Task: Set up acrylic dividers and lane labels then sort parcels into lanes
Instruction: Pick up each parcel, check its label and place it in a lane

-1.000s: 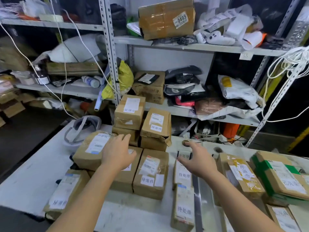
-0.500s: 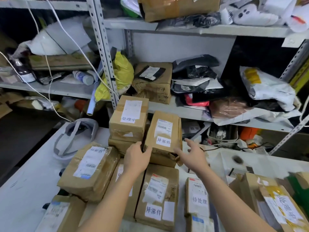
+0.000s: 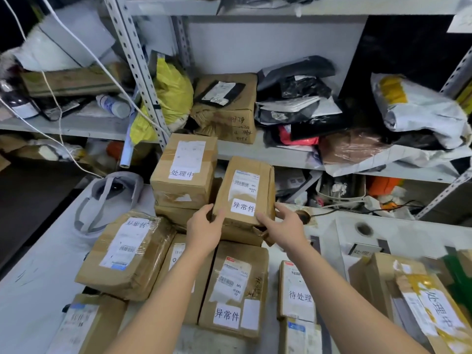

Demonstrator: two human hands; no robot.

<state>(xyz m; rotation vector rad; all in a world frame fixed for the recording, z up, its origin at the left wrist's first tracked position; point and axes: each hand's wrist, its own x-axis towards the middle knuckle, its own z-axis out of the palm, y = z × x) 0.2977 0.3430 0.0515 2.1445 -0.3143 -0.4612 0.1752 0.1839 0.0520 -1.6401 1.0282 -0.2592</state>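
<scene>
A brown cardboard parcel (image 3: 245,192) with a white label reading 异常件 sits tilted on top of another box at the back of the white table (image 3: 40,272). My left hand (image 3: 204,226) grips its lower left corner and my right hand (image 3: 283,226) grips its lower right corner. Left of it stands a stacked parcel (image 3: 184,172) labelled 处理中. In front lie a flat parcel (image 3: 235,290) also marked 异常件, a narrow one (image 3: 297,292) marked 待处理, and a taped parcel (image 3: 127,254) at the left. No acrylic divider is clearly visible.
Metal shelving (image 3: 143,72) packed with bags and boxes rises right behind the table. A grey headset (image 3: 107,200) lies at the table's back left. More parcels (image 3: 421,302) crowd the right side, near a round cable hole (image 3: 364,228). White cables hang at the left.
The view has moved closer to the stack. Both hands reached forward from the near parcels and closed on the lower corners of the tilted 异常件 parcel.
</scene>
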